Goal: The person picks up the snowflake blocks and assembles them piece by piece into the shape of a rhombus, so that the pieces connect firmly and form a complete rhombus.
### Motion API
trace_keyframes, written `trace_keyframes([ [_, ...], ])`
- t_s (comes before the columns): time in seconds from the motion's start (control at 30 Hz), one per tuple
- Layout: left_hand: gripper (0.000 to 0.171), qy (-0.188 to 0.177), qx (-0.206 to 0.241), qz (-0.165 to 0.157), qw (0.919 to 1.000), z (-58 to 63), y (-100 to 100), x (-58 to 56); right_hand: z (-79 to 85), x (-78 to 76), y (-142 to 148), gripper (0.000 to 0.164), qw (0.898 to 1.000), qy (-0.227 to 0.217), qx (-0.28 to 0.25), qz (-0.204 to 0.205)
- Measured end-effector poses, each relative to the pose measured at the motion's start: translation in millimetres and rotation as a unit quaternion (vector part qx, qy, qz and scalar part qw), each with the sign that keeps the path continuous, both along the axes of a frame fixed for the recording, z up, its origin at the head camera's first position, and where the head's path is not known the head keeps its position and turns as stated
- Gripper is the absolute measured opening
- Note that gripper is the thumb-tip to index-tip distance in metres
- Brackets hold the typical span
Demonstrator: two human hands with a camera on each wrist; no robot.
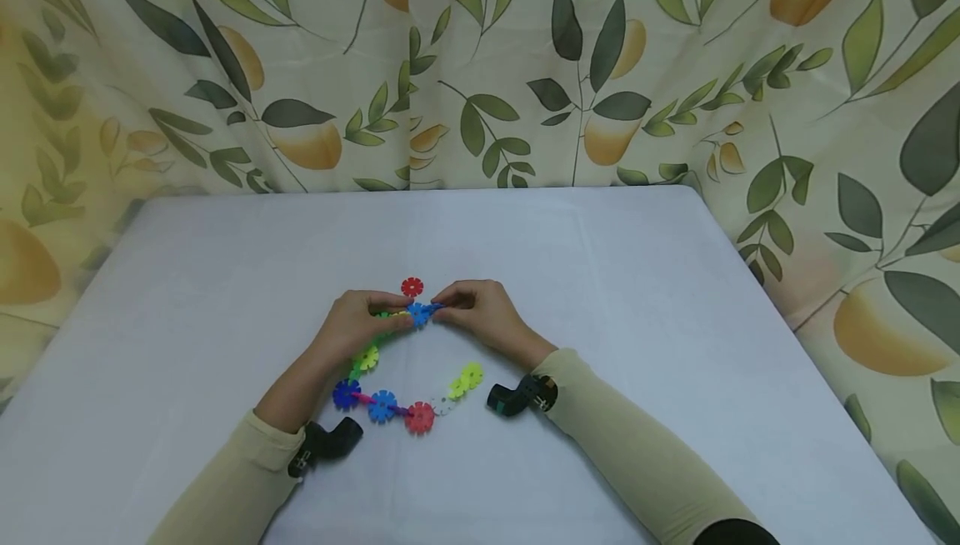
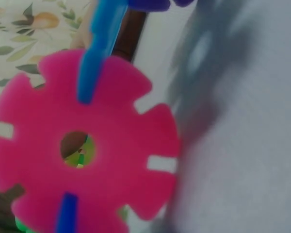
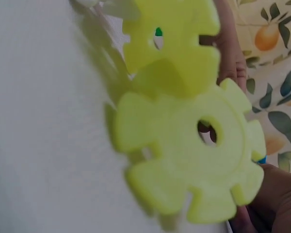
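Observation:
A curved chain of slotted flower-shaped plastic discs lies on the table. Its far end rises into my left hand, whose thumb and fingers pinch it beside a light blue disc. Opposite, my right hand pinches a blue disc seen nearly edge-on, which meets the light blue one. Green discs partly hide behind the left fingers. A pink disc fills the left wrist view, blue discs slotted into it. Two joined yellow-green discs show close up in the right wrist view.
One loose red disc lies just beyond the hands. The chain's near side holds a dark blue disc, a coral-red disc and a clear disc. A white cloth covers the table; a leaf-patterned curtain hangs behind.

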State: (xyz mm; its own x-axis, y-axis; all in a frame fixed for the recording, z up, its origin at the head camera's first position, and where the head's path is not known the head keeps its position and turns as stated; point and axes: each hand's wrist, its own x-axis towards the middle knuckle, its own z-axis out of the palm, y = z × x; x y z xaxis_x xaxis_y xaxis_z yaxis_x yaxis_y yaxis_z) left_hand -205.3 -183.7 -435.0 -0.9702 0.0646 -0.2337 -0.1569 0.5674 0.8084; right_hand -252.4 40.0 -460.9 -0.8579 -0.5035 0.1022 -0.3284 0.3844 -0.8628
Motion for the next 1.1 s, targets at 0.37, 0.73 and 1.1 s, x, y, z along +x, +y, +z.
trace_keyframes([
  [0.37, 0.044, 0.039, -0.045, -0.031, 0.9978, 2.8, -8, 3.3, 7.2, 8.2, 14, 0.021, 0.998, -0.049, 0.009, -0.04],
  [0.73, 0.045, 0.026, -0.022, -0.008, 0.9994, 2.7, -25, 12.9, 9.8, 31.5, 27, 0.022, 0.996, -0.079, 0.0, -0.027],
  [1.1, 0.048, 0.015, -0.015, 0.012, 0.9997, -2.8, -36, 26.9, 13.2, 53.5, 37, 0.027, 0.995, -0.097, -0.008, 0.016],
])
